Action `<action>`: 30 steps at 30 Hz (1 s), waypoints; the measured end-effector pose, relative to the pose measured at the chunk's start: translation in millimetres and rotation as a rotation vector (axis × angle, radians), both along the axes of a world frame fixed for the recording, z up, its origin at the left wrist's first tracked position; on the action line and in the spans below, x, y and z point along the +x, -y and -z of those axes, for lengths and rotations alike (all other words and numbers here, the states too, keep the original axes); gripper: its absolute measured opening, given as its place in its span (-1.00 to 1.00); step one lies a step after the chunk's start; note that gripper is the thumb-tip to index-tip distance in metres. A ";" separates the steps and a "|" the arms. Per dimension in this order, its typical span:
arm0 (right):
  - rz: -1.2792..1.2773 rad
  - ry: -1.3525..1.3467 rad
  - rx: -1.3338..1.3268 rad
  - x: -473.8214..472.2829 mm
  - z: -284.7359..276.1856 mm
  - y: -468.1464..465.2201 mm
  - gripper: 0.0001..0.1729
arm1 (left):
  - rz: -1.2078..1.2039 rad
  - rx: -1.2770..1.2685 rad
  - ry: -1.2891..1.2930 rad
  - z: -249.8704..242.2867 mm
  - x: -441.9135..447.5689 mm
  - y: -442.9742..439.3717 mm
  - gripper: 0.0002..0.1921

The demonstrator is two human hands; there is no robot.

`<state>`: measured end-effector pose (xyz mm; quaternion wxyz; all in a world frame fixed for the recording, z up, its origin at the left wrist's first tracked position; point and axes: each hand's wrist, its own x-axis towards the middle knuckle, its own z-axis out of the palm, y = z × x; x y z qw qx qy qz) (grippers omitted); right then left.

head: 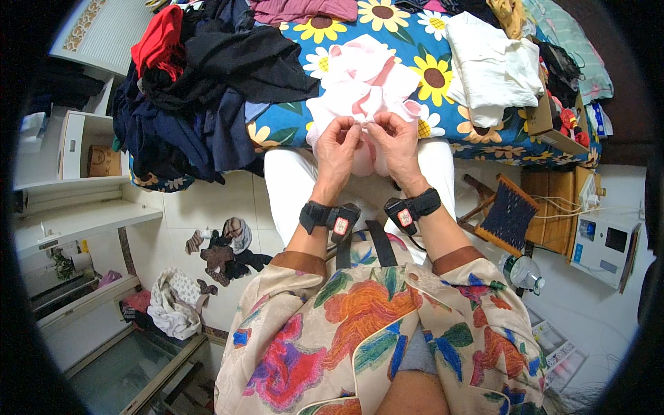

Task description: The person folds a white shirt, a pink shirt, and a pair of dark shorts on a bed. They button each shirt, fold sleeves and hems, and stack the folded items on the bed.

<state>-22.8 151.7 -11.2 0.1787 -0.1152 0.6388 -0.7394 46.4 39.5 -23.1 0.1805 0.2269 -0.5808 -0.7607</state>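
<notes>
A pale pink garment (347, 98) lies crumpled at the near edge of the bed, partly over my lap. My left hand (338, 142) pinches its fabric between thumb and forefinger. Close beside it, my right hand (394, 137) pinches the same cloth, the fingertips of both hands nearly touching. What exactly lies between the fingertips is too small to tell. Each wrist wears a black strap with a small device. Dark clothes (207, 104) are heaped to the left of the garment, and folded white clothing (490, 62) lies to its right.
A sunflower-print sheet (394, 31) covers the bed. A red cloth (161, 44) tops the dark heap. At the bed's right stands a cardboard box (557, 137) of clothing. Socks (228, 254) and a whitish cloth (174, 303) lie on the floor at left; a folding stool (506, 215) stands at right.
</notes>
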 end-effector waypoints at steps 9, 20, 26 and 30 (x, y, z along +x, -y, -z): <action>0.071 -0.335 0.300 -0.3 -1.7 0.8 -0.81 | 0.004 -0.051 -0.018 -3.9 2.9 4.7 -0.87; 0.007 -0.342 0.362 -1.0 -2.5 -1.7 -0.80 | 0.012 -0.124 -0.010 -5.2 2.8 5.0 -0.87; 0.008 -0.386 0.323 -3.0 -2.1 -2.1 -0.80 | 0.101 0.027 -0.044 -10.4 3.1 11.6 -0.87; -0.049 -0.362 0.321 -5.9 -7.2 -5.2 -0.80 | 0.174 -0.098 0.001 -16.2 3.3 17.3 -0.87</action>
